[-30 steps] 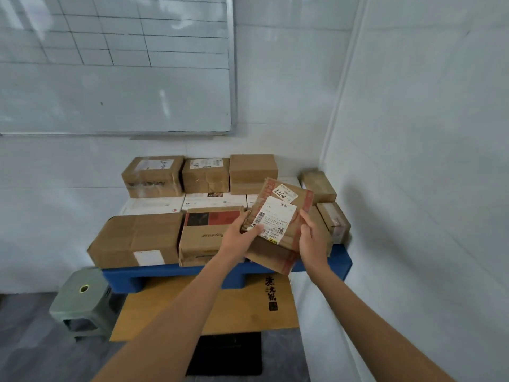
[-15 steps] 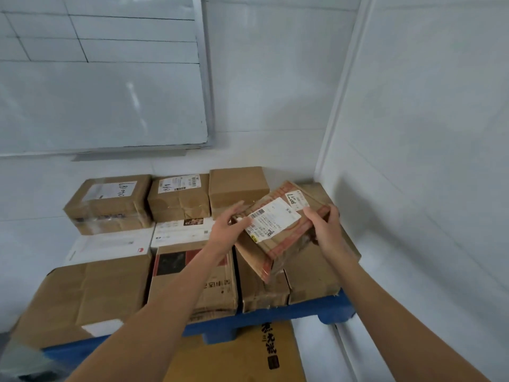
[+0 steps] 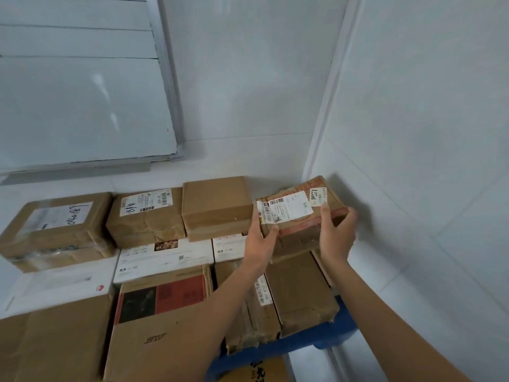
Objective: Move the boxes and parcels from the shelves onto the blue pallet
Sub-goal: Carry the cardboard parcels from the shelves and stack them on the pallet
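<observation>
I hold a flat cardboard parcel with red tape and a white label (image 3: 296,213) in both hands at the back right corner of the stack. My left hand (image 3: 261,241) grips its near left edge. My right hand (image 3: 337,232) grips its right side. The parcel lies level on top of other brown boxes, next to a plain brown box (image 3: 217,208). The blue pallet (image 3: 325,337) shows under the stack at the lower right, loaded with several boxes.
A labelled box marked A18 (image 3: 146,216) and a taped box (image 3: 55,230) fill the back row. White flat boxes (image 3: 165,257) and a red-and-black printed carton (image 3: 162,321) lie in front. The white wall (image 3: 413,188) stands close on the right; a whiteboard (image 3: 82,106) hangs behind.
Both hands carried the labelled parcel away from me and to the right, turning it from tilted to level on the back right boxes. The camera moved closer to the stack.
</observation>
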